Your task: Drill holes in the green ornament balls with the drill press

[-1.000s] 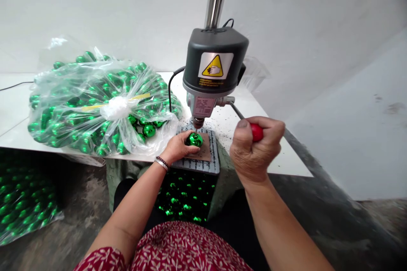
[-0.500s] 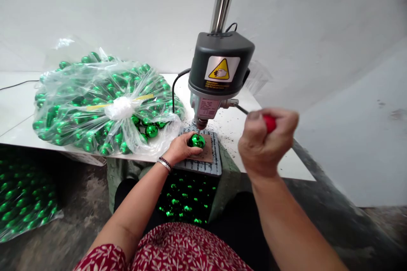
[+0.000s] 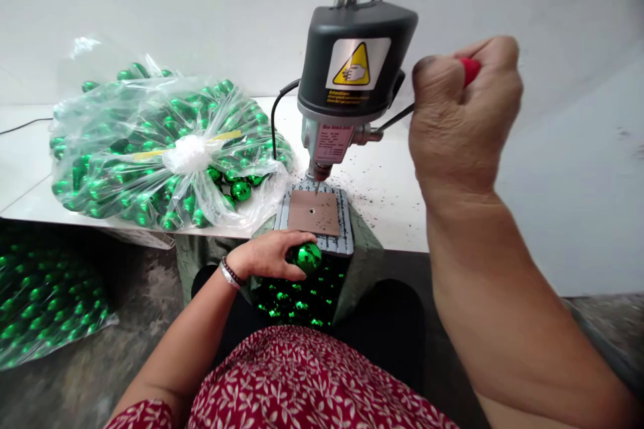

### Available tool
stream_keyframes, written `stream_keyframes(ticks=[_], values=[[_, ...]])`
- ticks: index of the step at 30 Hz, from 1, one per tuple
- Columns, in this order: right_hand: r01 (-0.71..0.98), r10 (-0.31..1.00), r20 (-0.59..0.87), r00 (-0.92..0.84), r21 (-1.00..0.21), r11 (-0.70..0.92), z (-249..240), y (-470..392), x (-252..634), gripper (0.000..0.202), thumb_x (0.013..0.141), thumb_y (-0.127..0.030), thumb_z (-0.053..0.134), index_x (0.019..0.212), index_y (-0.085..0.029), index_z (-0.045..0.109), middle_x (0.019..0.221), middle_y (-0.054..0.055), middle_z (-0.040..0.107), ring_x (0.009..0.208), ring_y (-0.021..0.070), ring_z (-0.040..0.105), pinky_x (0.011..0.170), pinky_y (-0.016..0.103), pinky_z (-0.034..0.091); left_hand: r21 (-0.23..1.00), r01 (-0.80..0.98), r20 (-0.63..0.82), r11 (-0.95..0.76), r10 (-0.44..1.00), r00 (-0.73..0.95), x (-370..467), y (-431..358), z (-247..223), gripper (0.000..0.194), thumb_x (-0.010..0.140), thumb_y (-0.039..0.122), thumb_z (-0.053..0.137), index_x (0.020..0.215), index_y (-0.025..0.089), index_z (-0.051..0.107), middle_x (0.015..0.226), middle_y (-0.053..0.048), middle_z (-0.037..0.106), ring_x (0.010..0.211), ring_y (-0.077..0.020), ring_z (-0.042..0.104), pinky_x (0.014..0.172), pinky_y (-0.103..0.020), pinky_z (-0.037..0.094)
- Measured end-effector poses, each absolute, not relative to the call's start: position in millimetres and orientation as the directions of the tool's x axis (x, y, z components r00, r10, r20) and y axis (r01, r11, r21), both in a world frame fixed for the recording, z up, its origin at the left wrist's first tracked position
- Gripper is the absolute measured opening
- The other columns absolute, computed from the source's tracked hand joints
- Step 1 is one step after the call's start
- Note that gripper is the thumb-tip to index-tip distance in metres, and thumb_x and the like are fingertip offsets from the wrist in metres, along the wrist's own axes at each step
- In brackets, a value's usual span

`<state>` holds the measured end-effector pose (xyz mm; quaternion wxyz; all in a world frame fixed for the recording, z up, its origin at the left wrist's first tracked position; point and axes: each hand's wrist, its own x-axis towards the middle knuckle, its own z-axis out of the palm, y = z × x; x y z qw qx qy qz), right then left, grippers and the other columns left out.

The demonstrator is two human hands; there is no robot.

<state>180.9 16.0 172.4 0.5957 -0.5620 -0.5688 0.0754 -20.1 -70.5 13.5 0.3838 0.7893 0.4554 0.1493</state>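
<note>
My left hand (image 3: 274,255) holds a shiny green ball (image 3: 308,257) between thumb and fingers, just in front of the drill base (image 3: 345,231). Under it, several more green balls (image 3: 296,301) lie in a dark container between my knees. My right hand (image 3: 465,117) is wrapped around the red knob (image 3: 470,71) of the feed lever (image 3: 397,117), raised to the right of the bench drill (image 3: 359,60). The drill bit (image 3: 316,189) points down over a brown board (image 3: 327,214) with a small hole in it.
A tied clear plastic bag (image 3: 188,154) full of green balls rests on the white table (image 3: 392,208), left of the drill. Another bag of green balls (image 3: 45,295) is on the floor at left. Dark shavings lie around the base.
My left hand has drawn the green ball off the board, toward me and below the base's front edge. My right hand has risen with the lever's red knob.
</note>
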Motion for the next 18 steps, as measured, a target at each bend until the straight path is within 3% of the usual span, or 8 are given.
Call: stream_keyframes(ticks=[3,7,11,15,18], values=[[0.544,0.727,0.605,0.325,-0.748,0.380,174,16,182,0.036,0.094,-0.014,0.055,0.071,-0.024,0.029,0.068,-0.006,0.032,0.066,0.0047,0.029,0.067,0.023,0.031,0.719,0.647,-0.099,-0.254,0.884,0.457,-25,-77,19,0.069,0.070,0.025,0.081,0.137,0.022,0.065,0.139,-0.012,0.068,0.123,-0.0283,0.066,0.110,-0.038,0.049],[0.554,0.716,0.645,0.268,-0.711,0.433,173,13,184,0.036,0.095,-0.014,0.048,0.070,-0.026,0.025,0.073,-0.003,0.029,0.070,0.0051,0.029,0.070,0.022,0.035,0.751,0.649,-0.061,-0.120,0.966,0.250,-46,-93,20,0.049,0.083,0.034,0.069,0.130,0.020,0.070,0.114,-0.009,0.076,0.095,-0.0204,0.070,0.095,-0.034,0.055],[0.575,0.691,0.691,0.214,-0.661,0.483,171,11,186,0.032,0.095,-0.016,0.043,0.071,-0.027,0.026,0.079,-0.001,0.028,0.074,0.0046,0.030,0.077,0.023,0.037,0.824,0.553,-0.219,0.124,0.970,0.108,-67,-118,-2,0.042,0.083,0.039,0.064,0.116,0.017,0.076,0.103,-0.008,0.079,0.090,-0.0204,0.070,0.083,-0.030,0.056],[0.566,0.703,0.661,0.263,-0.696,0.443,173,13,184,0.036,0.094,-0.014,0.049,0.069,-0.026,0.025,0.072,-0.003,0.028,0.069,0.0051,0.027,0.070,0.023,0.034,0.782,0.564,-0.331,0.267,0.944,0.011,-70,-138,-53,0.036,0.080,0.037,0.064,0.108,0.019,0.078,0.103,-0.007,0.081,0.092,-0.0218,0.073,0.085,-0.031,0.056],[0.557,0.726,0.619,0.301,-0.732,0.392,177,14,182,0.040,0.092,-0.012,0.055,0.068,-0.025,0.027,0.066,-0.005,0.028,0.065,0.0050,0.025,0.064,0.023,0.030,0.656,0.684,-0.371,0.319,0.926,-0.076,-67,-140,-94,0.013,0.070,0.031,0.072,0.075,0.020,0.076,0.072,-0.005,0.076,0.074,-0.0226,0.072,0.071,-0.028,0.054]])
